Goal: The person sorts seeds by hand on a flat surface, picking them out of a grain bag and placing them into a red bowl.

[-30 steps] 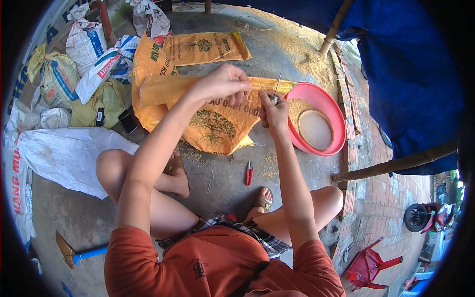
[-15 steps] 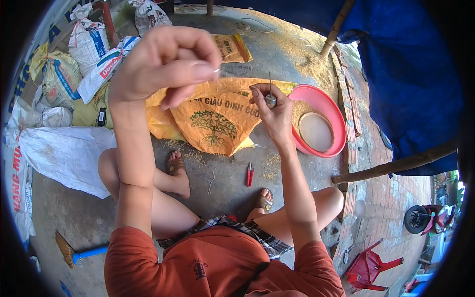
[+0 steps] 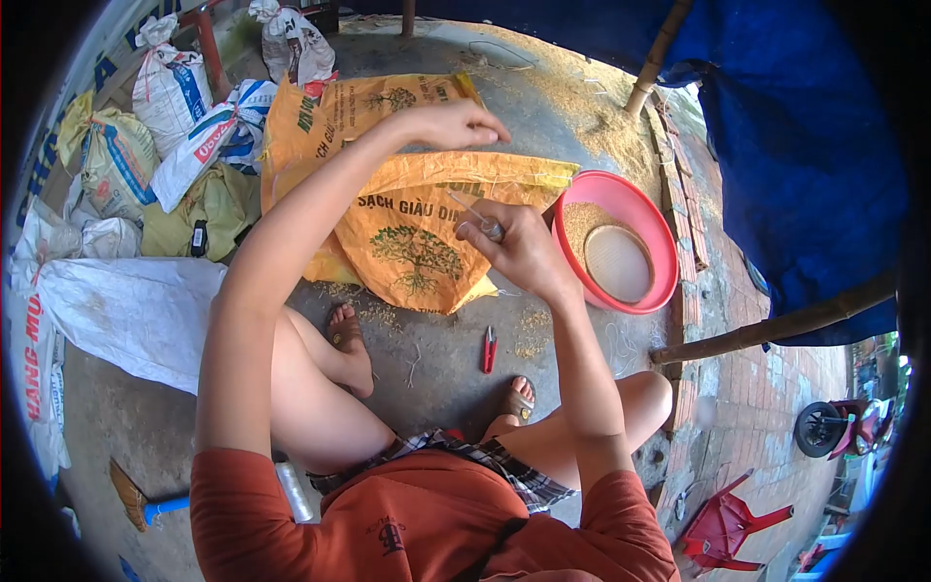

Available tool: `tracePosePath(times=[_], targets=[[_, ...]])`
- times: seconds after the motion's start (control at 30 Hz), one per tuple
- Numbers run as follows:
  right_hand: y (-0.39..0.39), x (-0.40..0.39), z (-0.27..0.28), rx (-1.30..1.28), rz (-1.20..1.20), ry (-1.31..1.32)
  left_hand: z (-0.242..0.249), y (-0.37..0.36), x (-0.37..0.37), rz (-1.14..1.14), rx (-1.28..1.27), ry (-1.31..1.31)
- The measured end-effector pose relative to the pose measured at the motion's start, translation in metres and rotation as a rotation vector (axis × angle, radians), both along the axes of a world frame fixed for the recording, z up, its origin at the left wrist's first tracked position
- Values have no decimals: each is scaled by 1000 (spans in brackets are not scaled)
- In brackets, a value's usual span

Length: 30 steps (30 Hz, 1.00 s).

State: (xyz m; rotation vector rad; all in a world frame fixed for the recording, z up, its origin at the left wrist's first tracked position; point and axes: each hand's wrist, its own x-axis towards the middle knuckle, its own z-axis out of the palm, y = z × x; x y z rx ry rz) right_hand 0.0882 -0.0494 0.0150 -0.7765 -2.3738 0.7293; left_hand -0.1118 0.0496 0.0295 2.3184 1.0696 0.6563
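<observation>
An orange printed sack (image 3: 417, 254) lies before me, its folded upper edge running toward the pink basin. My right hand (image 3: 512, 242) is closed round the small handle of a thin metal needle tool (image 3: 492, 229), whose tip points up and left over the sack. My left hand (image 3: 454, 126) is just beyond the sack's upper edge, fingers curled and pointing right; what it holds, if anything, is too small to see. A second orange sack (image 3: 349, 107) lies behind the left forearm.
The pink basin (image 3: 662, 233) at the right holds grain and a round sieve (image 3: 619, 262). Red snips (image 3: 489, 351) lie between my feet. Filled sacks (image 3: 116, 160) stand at the left. A bamboo pole (image 3: 776, 320) and blue tarp (image 3: 795, 165) are at the right.
My left hand has moved away from the camera and right, over the sack's far edge. My right hand has moved left and down, and the needle tool has tilted from upright to leftward.
</observation>
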Motion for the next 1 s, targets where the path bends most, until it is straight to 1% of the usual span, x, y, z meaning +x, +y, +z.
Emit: tracePosePath(times=[0.03, 0.07, 0.13, 0.2, 0.27, 0.4, 0.47, 0.6, 0.7, 0.77, 0.8, 0.87, 0.9, 0.97, 1.0], targets=[[-1, 0, 0, -16, 4, -12, -6, 5, 3, -28, -104, 48], [-1, 0, 0, -33, 6, -25, -9, 8, 5, -37, -104, 53], [2, 0, -3, -39, 5, -9, -16, 12, 5, -41, -311, 65], [6, 0, -6, -45, -14, 16, -10, 9, 5, -27, -349, 103], [8, 1, -6, -47, -26, 11, -5, 8, 1, 37, -446, 253], [11, 2, -10, -58, -14, 25, -12, 11, -8, 27, -438, 282], [11, 0, -11, -71, -11, 28, -17, 9, -10, -126, -286, 64], [6, -2, -6, -59, 4, 42, -22, 12, -6, -144, -258, 157], [4, 2, -6, -61, 16, 9, -29, 19, -4, -217, -281, 133], [2, 3, -4, -75, 19, -24, -27, 18, -2, -281, -509, -61], [1, 4, -4, -90, 26, -56, -25, 14, 1, -283, -511, -59], [1, 4, -7, -93, 24, -63, -21, 7, 8, -322, -573, -152], [1, 4, -8, -93, 24, -73, -20, 8, 9, -324, -574, -150], [1, 5, -8, -101, 14, -75, -19, 10, 10, -241, -553, 22], [1, 5, -8, -108, 6, -79, -19, 10, 10, -242, -553, 24]])
